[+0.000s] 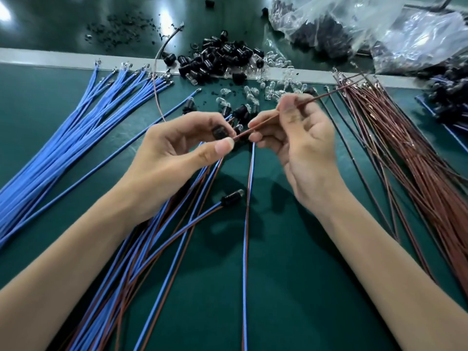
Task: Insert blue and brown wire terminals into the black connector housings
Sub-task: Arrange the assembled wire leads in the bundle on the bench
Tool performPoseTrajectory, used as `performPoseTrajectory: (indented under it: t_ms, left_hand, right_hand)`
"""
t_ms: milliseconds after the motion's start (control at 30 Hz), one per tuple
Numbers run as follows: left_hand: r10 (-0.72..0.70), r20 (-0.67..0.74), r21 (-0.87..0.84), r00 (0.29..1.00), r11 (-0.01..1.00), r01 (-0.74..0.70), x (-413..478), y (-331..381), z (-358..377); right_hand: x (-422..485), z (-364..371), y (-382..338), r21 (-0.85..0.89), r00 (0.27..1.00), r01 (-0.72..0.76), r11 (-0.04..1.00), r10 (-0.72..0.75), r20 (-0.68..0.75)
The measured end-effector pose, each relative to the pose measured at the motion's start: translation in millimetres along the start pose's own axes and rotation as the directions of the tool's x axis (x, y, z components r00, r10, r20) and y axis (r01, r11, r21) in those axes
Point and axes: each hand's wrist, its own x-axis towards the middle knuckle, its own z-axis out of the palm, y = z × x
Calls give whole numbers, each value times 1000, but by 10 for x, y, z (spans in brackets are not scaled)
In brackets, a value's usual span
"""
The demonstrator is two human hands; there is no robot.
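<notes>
A: Left hand (182, 145)?
B: Fingers curled. Thumb and forefinger pinching a black connector housing (219, 132), held above the green mat (304, 287), mid-frame.
A: Right hand (301, 148)?
B: Also curled. Thumb and forefinger gripping a single brown wire (263, 122). Near end at the housing, just by the left thumb tip; far end trailing up-right toward the brown wire bundle (405, 153). Terminal seated or not: cannot tell, hidden by fingers.
A: Blue side?
B: Loose blue wires (76, 138) fanned out on the mat at left, well apart from both hands.
A: Anything already paired?
B: Blue-and-brown leads (114, 307) lying under and beside the left forearm. One ending in a housing with bulb (231, 197), on the mat between the wrists.
A: Stock?
B: Heap of black housings (222, 59) across the white strip (50, 58) beyond the hands. Clear glass bulbs (255, 93) scattered just beside it. Plastic bags (354, 21) of dark parts at far right.
</notes>
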Motion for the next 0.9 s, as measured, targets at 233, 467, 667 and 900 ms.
performPoseTrajectory:
  t_ms: [233, 467, 667, 900]
  left_hand:
    - [32, -121, 54, 992, 998, -25, 2, -51, 37]
    - [12, -263, 17, 965, 1000, -8, 7, -62, 58]
    - [15, -296, 58, 955, 998, 2, 11, -43, 83]
    - [1, -281, 41, 960, 999, 10, 20, -60, 70]
  right_hand:
    - [-47, 19, 25, -69, 998, 70, 995, -70, -1]
    - [-52, 44, 32, -62, 989, 141, 988, -144, -40]
    - [-50, 76, 22, -23, 955, 240, 971, -240, -175]
    - [-59, 96, 33, -50, 956, 246, 968, -251, -151]
